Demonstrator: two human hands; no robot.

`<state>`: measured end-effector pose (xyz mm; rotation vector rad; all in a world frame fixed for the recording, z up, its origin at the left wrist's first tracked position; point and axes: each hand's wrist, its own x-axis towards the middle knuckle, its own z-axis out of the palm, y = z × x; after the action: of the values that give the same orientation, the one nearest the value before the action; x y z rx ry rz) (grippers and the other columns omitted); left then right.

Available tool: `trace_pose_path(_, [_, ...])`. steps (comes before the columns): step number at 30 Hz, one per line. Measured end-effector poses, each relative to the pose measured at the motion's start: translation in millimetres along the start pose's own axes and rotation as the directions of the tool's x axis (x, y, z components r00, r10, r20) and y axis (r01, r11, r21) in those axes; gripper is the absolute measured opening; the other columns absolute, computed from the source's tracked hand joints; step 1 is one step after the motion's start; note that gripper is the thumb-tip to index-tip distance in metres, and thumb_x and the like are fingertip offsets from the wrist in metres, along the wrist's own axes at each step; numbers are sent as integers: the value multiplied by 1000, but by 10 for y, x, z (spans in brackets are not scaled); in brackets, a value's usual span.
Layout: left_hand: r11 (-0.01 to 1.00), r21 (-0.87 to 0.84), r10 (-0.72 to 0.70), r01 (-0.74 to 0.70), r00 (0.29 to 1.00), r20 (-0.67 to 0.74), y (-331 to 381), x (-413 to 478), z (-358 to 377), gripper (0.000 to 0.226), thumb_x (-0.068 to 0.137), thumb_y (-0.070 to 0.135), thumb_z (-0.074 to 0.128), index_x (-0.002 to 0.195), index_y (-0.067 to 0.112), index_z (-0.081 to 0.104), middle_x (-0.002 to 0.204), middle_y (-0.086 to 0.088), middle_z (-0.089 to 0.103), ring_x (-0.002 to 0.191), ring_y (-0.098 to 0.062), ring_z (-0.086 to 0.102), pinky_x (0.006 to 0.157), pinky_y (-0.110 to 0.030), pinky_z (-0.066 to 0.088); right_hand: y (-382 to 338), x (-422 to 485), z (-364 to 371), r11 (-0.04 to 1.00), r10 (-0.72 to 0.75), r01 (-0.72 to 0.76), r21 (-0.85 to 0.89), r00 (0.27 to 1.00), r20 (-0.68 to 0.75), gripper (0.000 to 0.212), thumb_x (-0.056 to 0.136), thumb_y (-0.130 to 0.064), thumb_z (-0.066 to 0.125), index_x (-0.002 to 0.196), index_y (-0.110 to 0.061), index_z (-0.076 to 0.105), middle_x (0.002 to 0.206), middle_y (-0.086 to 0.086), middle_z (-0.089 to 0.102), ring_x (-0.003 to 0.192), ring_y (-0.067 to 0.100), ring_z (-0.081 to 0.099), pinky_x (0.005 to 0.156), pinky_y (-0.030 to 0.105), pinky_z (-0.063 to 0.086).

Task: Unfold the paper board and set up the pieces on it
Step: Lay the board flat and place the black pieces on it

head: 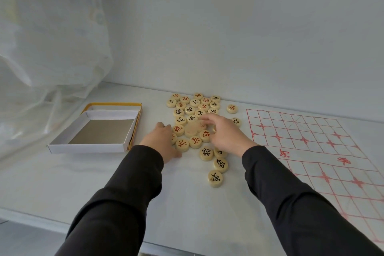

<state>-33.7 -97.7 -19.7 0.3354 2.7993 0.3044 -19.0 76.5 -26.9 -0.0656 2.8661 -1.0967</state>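
Note:
Several round wooden chess pieces (195, 110) with red or black characters lie in a loose heap mid-table. The paper board (324, 151), white with a red grid, lies unfolded flat at the right with no pieces on it. My left hand (162, 141) rests palm down against the heap's left side, touching the pieces there. My right hand (224, 133) reaches over the heap from the right, its blurred fingers spread on pieces near the middle. A black-marked piece (215, 178) lies nearest to me, apart from the heap.
An open white box tray (91, 145) sits on its yellow-edged lid at the left. A sheer curtain (47, 48) hangs over the table's far left. A wall closes the back. Two stray pieces (232, 108) lie between heap and board.

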Motion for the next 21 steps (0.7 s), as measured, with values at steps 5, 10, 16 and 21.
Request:
trace_pose_path(5, [1000,-20,-5,5,1000,-19,15,1,2,77,83,35,66,143,9,25,139,-7,31,119,-23,48,96,-29,42,17,-9,-98,999,29,-35,-38,987,-158,55,85,4,47,136,-18,45,135,2,52,124,17,49,99,26,41])
trace_pose_path(10, [999,-41,-4,3,999,-39,36,-2,-6,74,84,33,65,143,9,26,139,-7,32,119,-23,49,96,-28,43,14,-34,-123,954,102,-134,-268,986,-132,49,89,-1,43,135,-19,45,116,7,61,104,24,58,89,37,50])
trace_pose_path(16, [1000,-28,1,-2,999,-44,21,-15,-29,74,87,33,62,144,8,23,141,-8,31,121,-22,47,98,-28,41,-25,-8,-62,999,30,-26,40,993,-112,45,89,1,42,128,-18,51,118,2,60,107,15,58,93,27,47])
trace_pose_path(21, [999,-53,-13,11,999,-47,-13,-19,-82,70,89,36,58,144,10,24,143,-7,30,121,-22,47,96,-28,41,19,-22,-93,994,63,-72,-81,992,-112,55,90,2,41,141,-19,38,141,5,44,129,20,42,98,25,36])
